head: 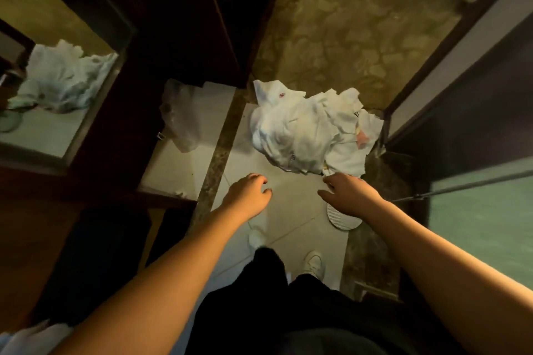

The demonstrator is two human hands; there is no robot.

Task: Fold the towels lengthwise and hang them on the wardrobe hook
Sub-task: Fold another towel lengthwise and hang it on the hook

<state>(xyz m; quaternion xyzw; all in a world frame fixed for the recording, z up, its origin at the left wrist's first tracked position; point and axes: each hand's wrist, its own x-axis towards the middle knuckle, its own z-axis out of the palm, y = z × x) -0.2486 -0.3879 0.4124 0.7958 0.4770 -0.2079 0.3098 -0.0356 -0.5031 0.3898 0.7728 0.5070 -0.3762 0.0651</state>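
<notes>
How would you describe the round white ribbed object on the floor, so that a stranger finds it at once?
Start at the pile of white towels on the pale tiled floor. Come toward the person, under the right hand: the round ribbed disc lies there. Unlike the crumpled towels, it is flat, rigid and grooved.

A person stands on a pale tiled floor (277, 199), both bare arms stretched down toward a crumpled heap of white towels (311, 130). The left hand (249, 192) and right hand (347, 192) hover with fingers loosely spread, holding nothing, just short of the pile. A dark wooden wardrobe (161, 37) stands at left, its mirror (57, 78) reflecting the heap. White shoes (313, 262) show below.
</notes>
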